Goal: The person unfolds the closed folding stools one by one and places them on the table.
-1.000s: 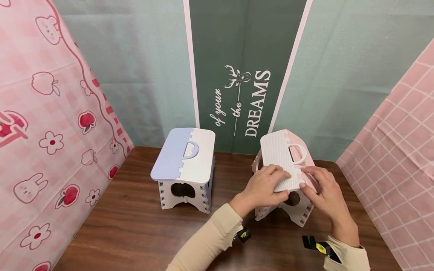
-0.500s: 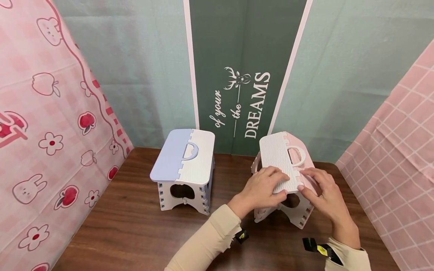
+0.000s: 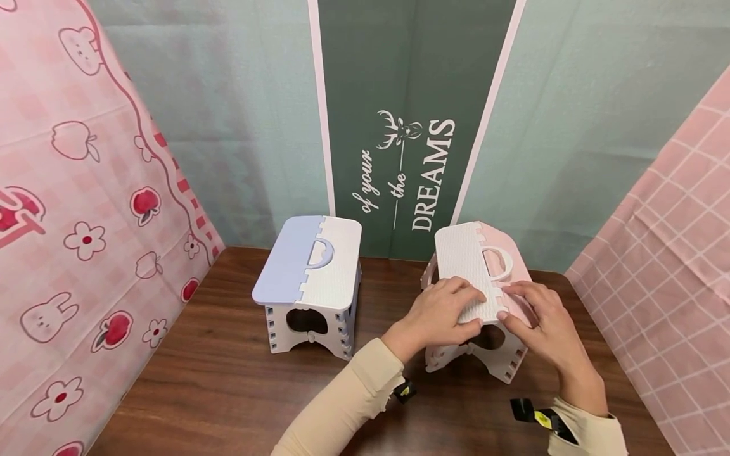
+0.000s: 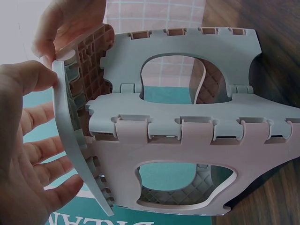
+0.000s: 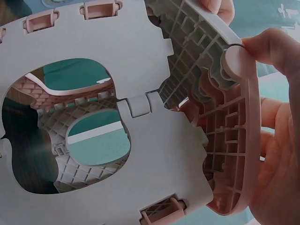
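Note:
A pink and white folding step stool (image 3: 459,250) stands at the right of the table. Its two-part seat bends in a slight ridge along the middle seam, as the right wrist view shows from below. On the white half lies my left hand (image 3: 439,313), fingers spread over the top and thumb at the near edge. My right hand (image 3: 550,323) rests on the pink half (image 5: 229,164), its thumb and fingertips touching close to the seam. A white carry handle (image 3: 502,263) lies just beyond both hands. The stool's legs (image 4: 187,112) are unfolded.
A blue and white folding stool (image 3: 308,259) stands upright to the left on the brown wooden table (image 3: 228,380). A green printed cloth (image 3: 410,76) hangs behind, with pink patterned cloths (image 3: 85,253) at both sides.
The pink and white stool's top has spread slightly flatter, its seam shifting a little left. Both hands stay on it in nearly the same places. The blue and white stool has not moved.

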Tool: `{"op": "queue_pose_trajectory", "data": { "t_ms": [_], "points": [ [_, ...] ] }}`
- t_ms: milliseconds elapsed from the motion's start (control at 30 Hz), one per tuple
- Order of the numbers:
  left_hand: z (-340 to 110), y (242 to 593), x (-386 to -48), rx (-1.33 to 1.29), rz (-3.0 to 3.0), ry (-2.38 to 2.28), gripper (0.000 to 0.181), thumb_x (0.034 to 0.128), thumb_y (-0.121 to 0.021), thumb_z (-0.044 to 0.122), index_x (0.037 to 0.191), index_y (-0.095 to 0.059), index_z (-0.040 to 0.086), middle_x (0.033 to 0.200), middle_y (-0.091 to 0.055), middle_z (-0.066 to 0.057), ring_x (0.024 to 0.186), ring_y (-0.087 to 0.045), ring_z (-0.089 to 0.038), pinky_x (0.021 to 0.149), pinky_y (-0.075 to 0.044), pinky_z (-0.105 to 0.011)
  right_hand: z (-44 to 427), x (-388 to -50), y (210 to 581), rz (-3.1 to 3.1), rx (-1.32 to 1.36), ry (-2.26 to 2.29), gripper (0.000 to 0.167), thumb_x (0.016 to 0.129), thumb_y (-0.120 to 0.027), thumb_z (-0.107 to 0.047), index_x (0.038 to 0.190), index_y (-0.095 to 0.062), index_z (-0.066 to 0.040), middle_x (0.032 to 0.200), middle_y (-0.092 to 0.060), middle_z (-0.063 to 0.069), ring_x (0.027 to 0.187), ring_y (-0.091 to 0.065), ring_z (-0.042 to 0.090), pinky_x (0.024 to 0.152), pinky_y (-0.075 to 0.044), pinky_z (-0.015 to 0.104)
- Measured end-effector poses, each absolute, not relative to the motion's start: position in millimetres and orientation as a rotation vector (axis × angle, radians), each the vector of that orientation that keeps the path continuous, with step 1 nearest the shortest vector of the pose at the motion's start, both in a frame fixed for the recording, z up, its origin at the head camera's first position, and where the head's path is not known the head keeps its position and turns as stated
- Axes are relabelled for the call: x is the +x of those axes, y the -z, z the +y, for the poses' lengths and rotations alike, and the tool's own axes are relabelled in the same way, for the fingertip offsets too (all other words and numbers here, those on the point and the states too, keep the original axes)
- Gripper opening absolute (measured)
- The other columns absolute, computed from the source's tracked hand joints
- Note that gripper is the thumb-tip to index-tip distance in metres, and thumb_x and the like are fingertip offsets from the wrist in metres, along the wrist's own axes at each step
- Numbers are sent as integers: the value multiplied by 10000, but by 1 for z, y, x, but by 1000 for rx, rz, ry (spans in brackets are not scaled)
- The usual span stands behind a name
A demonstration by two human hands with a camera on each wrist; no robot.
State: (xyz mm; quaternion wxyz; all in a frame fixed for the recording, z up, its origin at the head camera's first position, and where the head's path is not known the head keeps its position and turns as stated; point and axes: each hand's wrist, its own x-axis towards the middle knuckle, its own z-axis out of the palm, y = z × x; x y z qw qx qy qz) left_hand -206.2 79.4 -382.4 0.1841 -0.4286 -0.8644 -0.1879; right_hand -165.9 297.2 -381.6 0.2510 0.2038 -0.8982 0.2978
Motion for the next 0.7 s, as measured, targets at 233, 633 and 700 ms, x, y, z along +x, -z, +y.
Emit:
{"op": "queue_pose_trajectory", "data": {
  "t_ms": [233, 633, 700],
  "points": [
    [79, 381, -206, -1200, -2467, 476, 355, 827, -570, 403, 1150, -601, 258, 1108, -526, 61, 949, -466, -75, 737, -382, -213, 296, -167, 382, -2451, 572, -782, 403, 696, -739, -96, 1068, -616, -4, 1106, -548, 178, 1044, -415, 410, 800, -289, 513],
    [81, 381, -202, -1156, -2513, 355, 359, 814, -567, 434, 1141, -607, 290, 1068, -509, 85, 970, -453, -79, 759, -354, -233, 288, -168, 384, -2484, 531, -628, 369, 671, -741, -192, 988, -621, -48, 1066, -554, 170, 934, -446, 430, 769, -301, 538],
    [82, 381, -202, -1155, -2521, 330, 360, 817, -559, 441, 1143, -604, 295, 1074, -507, 83, 987, -450, -82, 767, -353, -238, 286, -168, 384, -2494, 516, -603, 373, 671, -742, -208, 988, -619, -53, 1067, -551, 174, 921, -445, 438, 765, -300, 551]
  ]
}}
